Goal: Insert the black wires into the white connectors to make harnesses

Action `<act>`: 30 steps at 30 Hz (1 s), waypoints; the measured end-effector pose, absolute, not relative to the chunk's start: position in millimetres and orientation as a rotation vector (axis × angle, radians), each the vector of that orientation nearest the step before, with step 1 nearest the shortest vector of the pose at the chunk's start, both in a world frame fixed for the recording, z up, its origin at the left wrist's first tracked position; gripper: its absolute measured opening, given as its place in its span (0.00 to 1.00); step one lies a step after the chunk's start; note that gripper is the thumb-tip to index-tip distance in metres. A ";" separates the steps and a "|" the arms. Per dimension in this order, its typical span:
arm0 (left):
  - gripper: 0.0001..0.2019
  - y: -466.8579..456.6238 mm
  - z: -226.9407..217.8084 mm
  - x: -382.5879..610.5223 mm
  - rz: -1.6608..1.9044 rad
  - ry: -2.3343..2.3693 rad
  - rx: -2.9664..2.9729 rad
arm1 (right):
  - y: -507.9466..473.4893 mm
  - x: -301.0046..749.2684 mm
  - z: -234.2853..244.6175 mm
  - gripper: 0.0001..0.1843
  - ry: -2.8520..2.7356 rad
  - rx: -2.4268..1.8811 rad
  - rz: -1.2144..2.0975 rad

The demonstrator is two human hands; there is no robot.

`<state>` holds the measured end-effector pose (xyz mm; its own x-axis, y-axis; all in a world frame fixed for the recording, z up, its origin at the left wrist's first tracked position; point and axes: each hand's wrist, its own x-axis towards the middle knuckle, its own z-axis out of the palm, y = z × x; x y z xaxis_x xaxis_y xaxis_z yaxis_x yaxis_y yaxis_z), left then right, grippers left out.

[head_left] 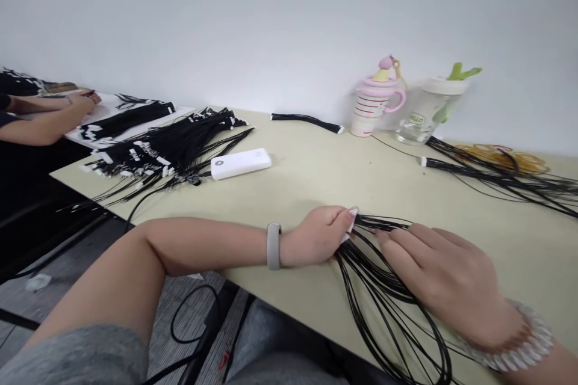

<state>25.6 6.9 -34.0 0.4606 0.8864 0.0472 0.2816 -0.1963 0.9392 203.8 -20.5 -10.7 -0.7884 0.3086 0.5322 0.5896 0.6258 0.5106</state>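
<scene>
A bundle of thin black wires (368, 271) hangs in loops over the table's front edge. My left hand (323, 231), with a grey band at the wrist, is closed around the bundle's end, where a bit of a white connector shows at the thumb. Close on its right, my right hand (438, 264) pinches some of the wires between thumb and fingers; a clear beaded bracelet circles that wrist. The palm of my left hand hides most of the connector end.
A white power bank (241, 163) lies beside a heap of black cables (176, 138) with white connectors. Along the wall are a short cable (307, 121), a pink cup (372, 105), a clear bottle (431, 111) and more loose wires (492, 171). At far left, another person's hands (81, 102) work.
</scene>
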 end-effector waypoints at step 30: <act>0.21 3.8 -39.9 20.4 0.918 1.164 1.344 | -33.7 234.0 11.1 0.18 -2.637 -1.460 0.109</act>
<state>20.4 3.8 -39.9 0.2222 0.9706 -0.0921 0.1368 0.0625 0.9886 234.0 -33.7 11.1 -0.5253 0.8476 0.0749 0.8386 0.5306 -0.1235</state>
